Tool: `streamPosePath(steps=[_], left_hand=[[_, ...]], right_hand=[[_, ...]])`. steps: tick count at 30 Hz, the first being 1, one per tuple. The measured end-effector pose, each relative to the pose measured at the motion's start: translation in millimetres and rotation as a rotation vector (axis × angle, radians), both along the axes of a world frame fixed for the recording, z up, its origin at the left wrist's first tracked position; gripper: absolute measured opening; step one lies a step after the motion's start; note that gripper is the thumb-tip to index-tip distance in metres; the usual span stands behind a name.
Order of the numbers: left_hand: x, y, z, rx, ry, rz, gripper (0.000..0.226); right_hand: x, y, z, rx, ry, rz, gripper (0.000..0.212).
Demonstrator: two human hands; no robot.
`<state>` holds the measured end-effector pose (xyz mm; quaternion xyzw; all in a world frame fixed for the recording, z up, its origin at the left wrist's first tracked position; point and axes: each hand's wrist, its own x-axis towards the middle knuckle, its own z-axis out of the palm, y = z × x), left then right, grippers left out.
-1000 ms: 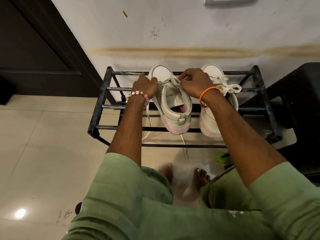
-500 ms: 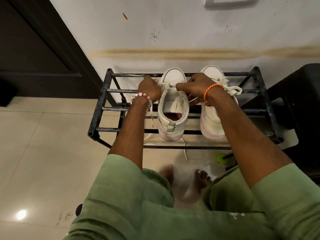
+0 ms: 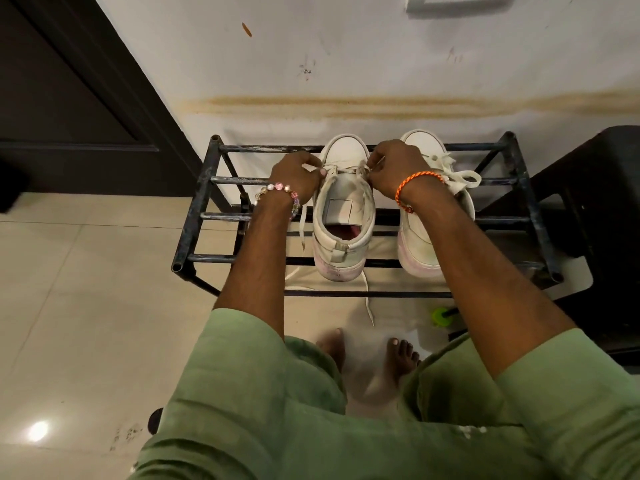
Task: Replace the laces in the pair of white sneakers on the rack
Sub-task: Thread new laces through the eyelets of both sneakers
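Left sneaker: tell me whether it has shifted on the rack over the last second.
Yes. The left sneaker was tilted with its heel swung toward the right sneaker; now it sits straight, square to the rack bars.

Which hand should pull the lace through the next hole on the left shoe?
Probably the left hand. It already pinches the white lace at the left white sneaker's edge, with slack hanging below. The right hand grips the other end.
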<state>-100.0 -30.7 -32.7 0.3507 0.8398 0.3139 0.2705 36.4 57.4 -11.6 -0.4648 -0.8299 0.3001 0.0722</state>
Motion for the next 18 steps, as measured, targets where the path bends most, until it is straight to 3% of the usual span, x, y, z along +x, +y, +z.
streamPosePath(steps=[4,7,9,12,18], left_hand=[[2,2,0,0.002,0.1,0.033,0.017],[3,3,3,-0.085,0.094,-0.033,0.025],[1,3,4,-0.081,0.033,-0.049,0.032],[-2,2,8,0.005,-0.082,0.027,0.026],[6,-4,33,0.167,-0.307,0.086,0.018]], right_hand=[[1,-2,-2,0.052,-0.009,-0.029,0.019],[1,-2,1,0.029,0.004,-0.041,0.017],[0,-1,4,-0.018,0.046,-0.083,0.016],[-1,1,7,-0.138,0.096,-0.14,0.024],[2,-2,13,-0.398,0.143,-0.207,0.02]])
